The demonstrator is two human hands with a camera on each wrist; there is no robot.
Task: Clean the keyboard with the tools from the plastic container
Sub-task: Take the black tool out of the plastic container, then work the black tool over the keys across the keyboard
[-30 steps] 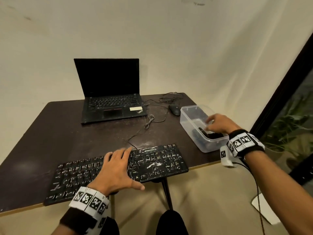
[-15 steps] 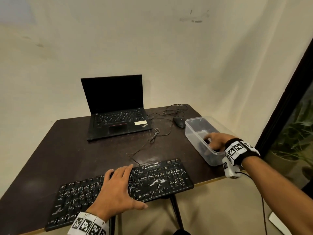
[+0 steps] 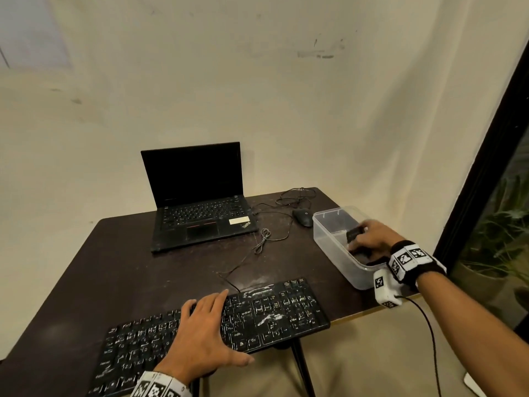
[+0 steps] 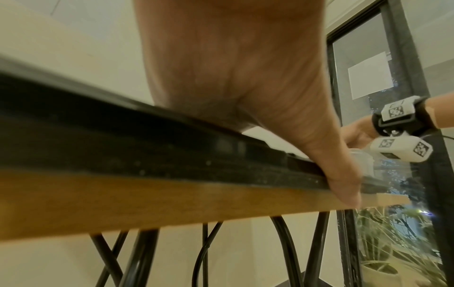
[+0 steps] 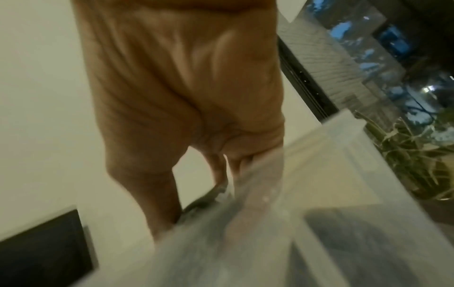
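Here we see the left hand [image 3: 200, 336] lying flat with straight fingers on the black keyboard [image 3: 274, 313], which sits along the near edge of the dark desk [image 3: 100, 267] and carries white smears. The right hand [image 3: 369, 239] reaches into the clear plastic container [image 3: 329, 242] at the desk's right side, its fingers curled around a small dark tool [image 3: 354, 233]. A laptop [image 3: 197, 196] and a mouse [image 3: 303, 217] stand farther back.
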